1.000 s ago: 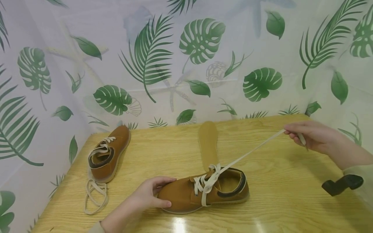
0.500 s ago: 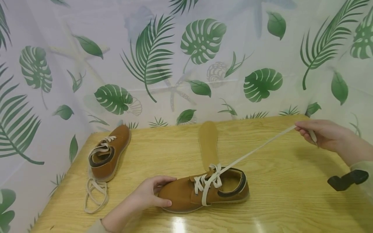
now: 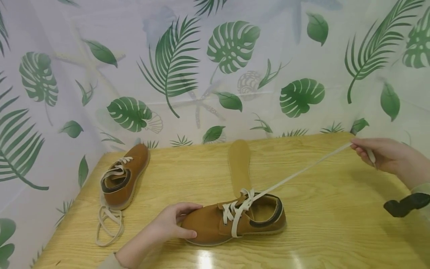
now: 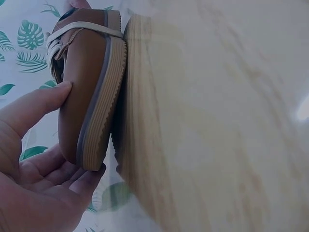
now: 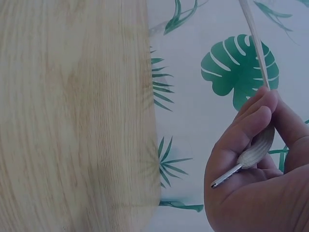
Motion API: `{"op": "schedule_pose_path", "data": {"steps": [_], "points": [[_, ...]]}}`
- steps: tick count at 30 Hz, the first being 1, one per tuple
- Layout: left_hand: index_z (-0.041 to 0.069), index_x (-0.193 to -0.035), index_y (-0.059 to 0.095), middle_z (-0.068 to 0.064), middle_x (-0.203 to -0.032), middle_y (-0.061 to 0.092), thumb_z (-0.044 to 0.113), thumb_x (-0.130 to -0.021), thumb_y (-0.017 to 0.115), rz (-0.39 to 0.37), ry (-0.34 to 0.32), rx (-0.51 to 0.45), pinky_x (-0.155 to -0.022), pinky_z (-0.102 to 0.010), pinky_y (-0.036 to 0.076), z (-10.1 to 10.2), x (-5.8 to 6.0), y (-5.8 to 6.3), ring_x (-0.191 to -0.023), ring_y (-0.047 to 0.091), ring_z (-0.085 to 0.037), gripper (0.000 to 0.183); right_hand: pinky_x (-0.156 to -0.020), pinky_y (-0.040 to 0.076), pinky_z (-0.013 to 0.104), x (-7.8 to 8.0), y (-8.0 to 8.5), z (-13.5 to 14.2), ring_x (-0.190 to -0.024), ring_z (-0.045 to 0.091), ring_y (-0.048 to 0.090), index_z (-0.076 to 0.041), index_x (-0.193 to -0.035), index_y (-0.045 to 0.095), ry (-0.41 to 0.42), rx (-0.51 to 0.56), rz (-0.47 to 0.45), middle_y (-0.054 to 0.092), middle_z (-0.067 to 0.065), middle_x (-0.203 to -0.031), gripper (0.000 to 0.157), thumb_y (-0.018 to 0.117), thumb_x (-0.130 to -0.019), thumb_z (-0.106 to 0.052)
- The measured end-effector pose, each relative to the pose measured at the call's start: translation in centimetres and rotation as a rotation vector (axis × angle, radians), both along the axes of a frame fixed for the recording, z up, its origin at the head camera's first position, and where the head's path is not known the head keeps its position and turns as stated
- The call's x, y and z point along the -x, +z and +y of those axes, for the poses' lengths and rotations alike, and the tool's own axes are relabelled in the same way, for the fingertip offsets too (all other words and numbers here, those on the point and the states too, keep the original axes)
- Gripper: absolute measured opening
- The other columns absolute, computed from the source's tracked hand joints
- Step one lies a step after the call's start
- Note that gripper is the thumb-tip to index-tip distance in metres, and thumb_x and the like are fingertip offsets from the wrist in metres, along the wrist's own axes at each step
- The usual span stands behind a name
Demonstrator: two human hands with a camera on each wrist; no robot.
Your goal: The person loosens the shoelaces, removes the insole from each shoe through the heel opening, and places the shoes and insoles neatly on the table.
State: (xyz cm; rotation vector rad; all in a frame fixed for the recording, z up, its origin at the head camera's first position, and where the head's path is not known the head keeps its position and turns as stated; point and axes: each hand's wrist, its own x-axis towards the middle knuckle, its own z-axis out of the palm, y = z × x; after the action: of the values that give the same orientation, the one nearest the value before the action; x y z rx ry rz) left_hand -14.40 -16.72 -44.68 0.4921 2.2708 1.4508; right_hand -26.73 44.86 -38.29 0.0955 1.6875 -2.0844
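Observation:
A brown shoe with a dark collar lies on the wooden table, toe to the left. My left hand grips its toe, thumb on the near side and fingers round the tip. In the right wrist view, my right hand pinches a cream shoelace between thumb and fingers. The lace's metal-tipped end sticks out below the curled fingers. From the hand the lace runs taut, down and left, to the shoe's eyelets, where more lace lies in loose loops.
A second brown shoe, loosely laced, stands at the back left, with its lace end coiled in front. Behind the gripped shoe lies a tan insole. A leaf-print cloth hangs behind the wooden table.
My right hand has moved to the right and slightly up, drawing more lace out from the shoe. My left hand and the shoe have stayed in place.

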Motion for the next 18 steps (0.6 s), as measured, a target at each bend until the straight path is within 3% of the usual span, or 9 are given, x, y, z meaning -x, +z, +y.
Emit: {"op": "schedule_pose_path", "data": {"steps": [18], "points": [[-0.001, -0.147, 0.058, -0.022, -0.151, 0.059, 0.002, -0.086, 0.086, 0.018, -0.02, -0.003, -0.123, -0.059, 0.041, -0.2, 0.3, -0.2, -0.142, 0.053, -0.044, 0.068, -0.063, 0.059, 0.012, 0.5, -0.1, 1.8, -0.069, -0.001, 0.071, -0.016, -0.091, 0.082, -0.068, -0.044, -0.021, 0.077, -0.005, -0.083, 0.038, 0.051, -0.113, -0.02]]}}
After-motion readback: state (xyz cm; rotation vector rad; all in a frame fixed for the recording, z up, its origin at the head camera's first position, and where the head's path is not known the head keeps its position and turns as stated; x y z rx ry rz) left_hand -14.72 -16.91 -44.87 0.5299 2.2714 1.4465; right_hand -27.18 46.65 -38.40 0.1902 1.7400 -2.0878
